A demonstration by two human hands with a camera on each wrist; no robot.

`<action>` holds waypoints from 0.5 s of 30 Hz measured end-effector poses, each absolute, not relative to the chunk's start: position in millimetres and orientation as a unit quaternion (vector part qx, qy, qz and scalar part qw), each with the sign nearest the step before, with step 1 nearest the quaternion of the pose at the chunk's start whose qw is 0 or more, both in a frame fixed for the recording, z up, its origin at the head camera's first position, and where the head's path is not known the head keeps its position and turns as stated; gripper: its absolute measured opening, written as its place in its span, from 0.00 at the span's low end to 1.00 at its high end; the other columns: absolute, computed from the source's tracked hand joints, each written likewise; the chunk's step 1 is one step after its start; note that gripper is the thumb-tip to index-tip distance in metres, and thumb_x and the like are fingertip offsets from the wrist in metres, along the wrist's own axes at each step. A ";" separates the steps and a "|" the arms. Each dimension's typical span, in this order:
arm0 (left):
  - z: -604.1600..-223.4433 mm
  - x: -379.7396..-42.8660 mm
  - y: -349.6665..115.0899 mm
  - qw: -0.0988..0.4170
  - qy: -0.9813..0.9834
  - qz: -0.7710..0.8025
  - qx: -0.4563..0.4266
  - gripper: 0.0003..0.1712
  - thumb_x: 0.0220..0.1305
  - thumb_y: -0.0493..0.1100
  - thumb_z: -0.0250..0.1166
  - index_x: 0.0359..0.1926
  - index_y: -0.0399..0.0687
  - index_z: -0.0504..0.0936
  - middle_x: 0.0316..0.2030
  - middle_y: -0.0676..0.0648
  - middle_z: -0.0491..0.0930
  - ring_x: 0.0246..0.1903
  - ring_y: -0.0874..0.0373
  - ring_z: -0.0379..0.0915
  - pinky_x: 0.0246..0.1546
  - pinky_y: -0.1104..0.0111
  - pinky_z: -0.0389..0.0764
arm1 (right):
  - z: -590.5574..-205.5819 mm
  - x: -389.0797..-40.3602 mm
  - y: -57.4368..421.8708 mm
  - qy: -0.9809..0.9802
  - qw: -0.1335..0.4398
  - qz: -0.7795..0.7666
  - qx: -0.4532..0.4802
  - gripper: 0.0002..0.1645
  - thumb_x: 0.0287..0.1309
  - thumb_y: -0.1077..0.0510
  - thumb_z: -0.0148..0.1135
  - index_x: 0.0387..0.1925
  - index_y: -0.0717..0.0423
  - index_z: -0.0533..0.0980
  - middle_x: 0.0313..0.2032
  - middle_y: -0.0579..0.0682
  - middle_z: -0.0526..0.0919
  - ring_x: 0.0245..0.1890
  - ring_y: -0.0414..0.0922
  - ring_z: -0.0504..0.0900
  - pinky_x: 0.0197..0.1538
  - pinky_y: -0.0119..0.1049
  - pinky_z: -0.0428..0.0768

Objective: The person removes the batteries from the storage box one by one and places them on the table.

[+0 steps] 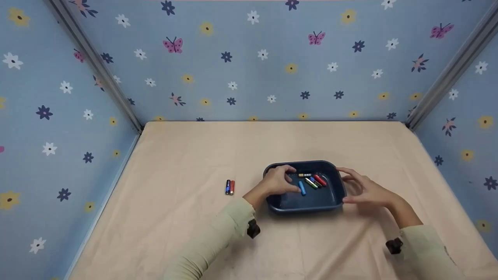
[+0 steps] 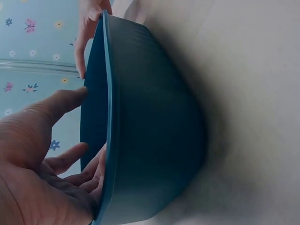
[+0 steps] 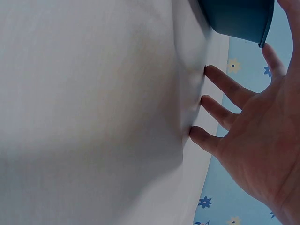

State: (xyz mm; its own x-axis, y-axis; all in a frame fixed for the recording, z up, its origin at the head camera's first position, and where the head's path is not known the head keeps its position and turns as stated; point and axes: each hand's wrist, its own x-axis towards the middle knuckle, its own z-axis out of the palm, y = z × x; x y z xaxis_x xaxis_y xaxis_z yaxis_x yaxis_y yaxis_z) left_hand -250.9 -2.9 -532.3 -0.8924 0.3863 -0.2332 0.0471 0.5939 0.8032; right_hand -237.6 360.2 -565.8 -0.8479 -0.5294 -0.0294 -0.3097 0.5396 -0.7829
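Observation:
A dark blue plastic basin (image 1: 311, 209) stands on the table. Over its left rim reaches my left hand (image 1: 278, 181), thumb and fingers spread apart. The thumb tip is close to a light blue battery (image 1: 302, 188); whether they touch I cannot tell. Near the basin's back right lie a red battery (image 1: 320, 180), a green striped battery (image 1: 311, 183) and others. At the basin's right end, my right hand (image 1: 367, 190) has its fingers spread; index finger and thumb are at the rim (image 3: 268, 26). In the left wrist view the basin wall (image 2: 150, 117) hides the batteries.
Two batteries (image 1: 230, 187), one dark blue and one red, lie side by side on the cloth left of the basin. Beige cloth (image 1: 186, 155) covers the table, with folds near the right hand. Flower-patterned walls (image 1: 249, 77) enclose the back and sides.

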 end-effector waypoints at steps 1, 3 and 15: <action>-532.7 -251.2 -1.4 0.195 0.872 0.431 0.123 0.41 0.62 0.44 0.86 0.75 0.47 0.82 0.57 0.39 0.92 0.52 0.50 0.88 0.59 0.59 0.88 | -565.8 -237.5 360.2 0.867 0.131 -0.414 -0.244 0.58 0.62 0.57 0.84 0.87 0.48 0.63 0.80 0.63 0.76 0.74 0.41 0.77 0.78 0.84 0.58; -533.5 -252.4 1.4 0.196 0.873 0.429 0.119 0.40 0.62 0.42 0.86 0.74 0.47 0.83 0.57 0.39 0.92 0.50 0.52 0.88 0.54 0.63 0.87 | -565.8 -237.3 360.0 0.867 0.129 -0.412 -0.248 0.58 0.62 0.57 0.84 0.87 0.48 0.63 0.80 0.63 0.76 0.74 0.42 0.77 0.78 0.84 0.58; -537.5 -263.5 8.3 0.228 0.858 0.442 0.127 0.38 0.57 0.31 0.86 0.70 0.46 0.86 0.55 0.38 0.92 0.48 0.54 0.86 0.62 0.59 0.87 | -565.0 -236.8 359.7 0.869 0.132 -0.411 -0.242 0.59 0.62 0.56 0.84 0.87 0.46 0.63 0.82 0.62 0.74 0.75 0.45 0.77 0.78 0.85 0.56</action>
